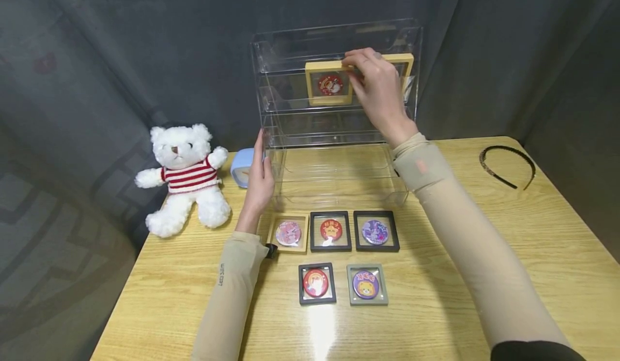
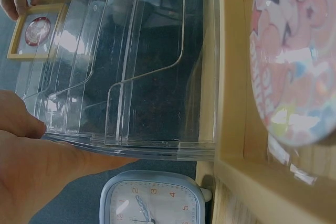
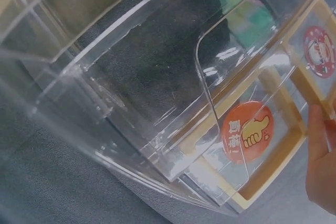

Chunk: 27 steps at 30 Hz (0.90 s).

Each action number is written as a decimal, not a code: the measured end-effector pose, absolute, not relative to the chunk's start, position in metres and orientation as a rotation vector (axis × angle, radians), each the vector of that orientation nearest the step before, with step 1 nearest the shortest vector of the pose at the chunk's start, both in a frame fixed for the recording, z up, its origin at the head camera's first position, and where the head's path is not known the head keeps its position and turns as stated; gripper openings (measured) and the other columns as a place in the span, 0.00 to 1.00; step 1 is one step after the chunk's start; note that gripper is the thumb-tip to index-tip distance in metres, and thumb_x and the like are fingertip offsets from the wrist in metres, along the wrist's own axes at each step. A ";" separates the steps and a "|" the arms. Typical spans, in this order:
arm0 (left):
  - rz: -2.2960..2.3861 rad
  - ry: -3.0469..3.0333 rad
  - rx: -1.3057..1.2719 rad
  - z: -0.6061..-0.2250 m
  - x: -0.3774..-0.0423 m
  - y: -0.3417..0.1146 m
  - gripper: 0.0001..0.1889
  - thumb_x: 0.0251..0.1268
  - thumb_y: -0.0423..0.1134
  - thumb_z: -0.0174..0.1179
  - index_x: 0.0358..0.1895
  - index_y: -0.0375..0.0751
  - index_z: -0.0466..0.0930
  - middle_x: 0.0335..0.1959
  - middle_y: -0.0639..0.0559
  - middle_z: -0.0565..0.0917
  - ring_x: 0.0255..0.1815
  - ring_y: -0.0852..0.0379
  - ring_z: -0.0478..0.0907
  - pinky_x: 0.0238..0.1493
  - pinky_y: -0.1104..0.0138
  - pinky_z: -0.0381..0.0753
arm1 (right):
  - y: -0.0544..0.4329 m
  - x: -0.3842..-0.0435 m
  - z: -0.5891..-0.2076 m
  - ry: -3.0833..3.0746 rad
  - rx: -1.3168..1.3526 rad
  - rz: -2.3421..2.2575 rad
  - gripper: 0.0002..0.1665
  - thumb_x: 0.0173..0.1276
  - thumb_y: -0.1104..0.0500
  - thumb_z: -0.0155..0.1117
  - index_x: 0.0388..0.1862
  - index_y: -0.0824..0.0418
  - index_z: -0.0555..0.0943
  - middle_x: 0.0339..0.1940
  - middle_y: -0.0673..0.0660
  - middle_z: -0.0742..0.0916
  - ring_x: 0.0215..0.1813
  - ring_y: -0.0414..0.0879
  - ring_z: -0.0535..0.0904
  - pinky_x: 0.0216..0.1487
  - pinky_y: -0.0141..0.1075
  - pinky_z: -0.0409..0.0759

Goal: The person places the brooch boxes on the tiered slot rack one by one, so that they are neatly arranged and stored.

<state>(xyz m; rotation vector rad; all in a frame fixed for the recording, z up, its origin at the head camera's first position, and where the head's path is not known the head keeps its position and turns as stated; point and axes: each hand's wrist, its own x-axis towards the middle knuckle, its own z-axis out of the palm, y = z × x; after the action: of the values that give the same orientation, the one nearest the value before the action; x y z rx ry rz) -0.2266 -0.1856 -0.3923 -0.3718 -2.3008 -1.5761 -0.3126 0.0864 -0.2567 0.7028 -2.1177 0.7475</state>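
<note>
A clear plastic tiered rack (image 1: 334, 127) stands at the back of the table. My left hand (image 1: 260, 181) grips its left side wall, thumb and fingers on either side of the edge in the left wrist view. Up at an upper tier, my right hand (image 1: 378, 84) pinches the top right corner of a yellow square frame (image 1: 328, 101) with a red round badge (image 1: 331, 85) inside. Right beside it on that tier is another yellow frame (image 1: 399, 58), partly behind the hand; its orange thumbs-up badge (image 3: 248, 132) shows in the right wrist view.
Before the rack lie a pink-badge yellow frame (image 1: 289, 249), two black frames (image 1: 331, 249) (image 1: 377, 248), a smaller black frame (image 1: 317, 301) and a grey frame (image 1: 368, 301). A white teddy bear (image 1: 189, 181) and blue clock (image 1: 241, 167) sit left, a headband (image 1: 508, 150) right.
</note>
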 end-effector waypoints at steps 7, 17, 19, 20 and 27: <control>-1.583 -2.296 -0.376 -0.392 -0.227 -0.185 0.32 0.90 0.29 0.33 0.90 0.42 0.40 0.90 0.46 0.45 0.88 0.50 0.43 0.85 0.58 0.49 | 0.088 -0.310 -0.258 -2.114 0.682 0.790 0.12 0.80 0.65 0.66 0.56 0.70 0.87 0.57 0.63 0.89 0.54 0.57 0.87 0.55 0.47 0.87; -1.606 -2.311 -0.364 -0.394 -0.229 -0.182 0.32 0.90 0.29 0.32 0.90 0.44 0.39 0.90 0.49 0.44 0.88 0.53 0.42 0.85 0.61 0.48 | 0.102 -0.298 -0.263 -2.050 0.699 0.868 0.16 0.84 0.65 0.59 0.63 0.72 0.83 0.54 0.67 0.89 0.45 0.58 0.85 0.44 0.43 0.83; -1.598 -2.311 -0.364 -0.394 -0.230 -0.182 0.32 0.90 0.28 0.32 0.90 0.44 0.39 0.90 0.49 0.44 0.88 0.53 0.42 0.85 0.61 0.48 | 0.106 -0.295 -0.264 -2.037 0.699 0.900 0.17 0.84 0.66 0.58 0.64 0.72 0.82 0.56 0.66 0.89 0.51 0.57 0.86 0.48 0.47 0.88; -1.596 -2.309 -0.366 -0.394 -0.231 -0.182 0.32 0.90 0.29 0.32 0.90 0.44 0.39 0.90 0.49 0.44 0.88 0.53 0.42 0.85 0.61 0.48 | 0.108 -0.293 -0.264 -2.030 0.699 0.919 0.16 0.83 0.67 0.58 0.64 0.72 0.82 0.57 0.65 0.89 0.55 0.56 0.87 0.50 0.48 0.89; -1.592 -2.278 -0.396 -0.392 -0.235 -0.182 0.32 0.89 0.28 0.33 0.90 0.42 0.41 0.89 0.46 0.45 0.88 0.51 0.43 0.85 0.61 0.48 | 0.125 -0.273 -0.271 -2.022 0.677 1.111 0.18 0.83 0.67 0.57 0.66 0.67 0.83 0.59 0.59 0.88 0.58 0.50 0.86 0.54 0.32 0.87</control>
<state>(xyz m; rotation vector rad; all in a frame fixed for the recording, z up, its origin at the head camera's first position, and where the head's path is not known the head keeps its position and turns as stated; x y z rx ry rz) -0.2349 -0.1815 -0.3922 -0.3964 -2.2782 -1.5916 -0.2732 0.1248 -0.2712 0.6766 -2.0220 1.1113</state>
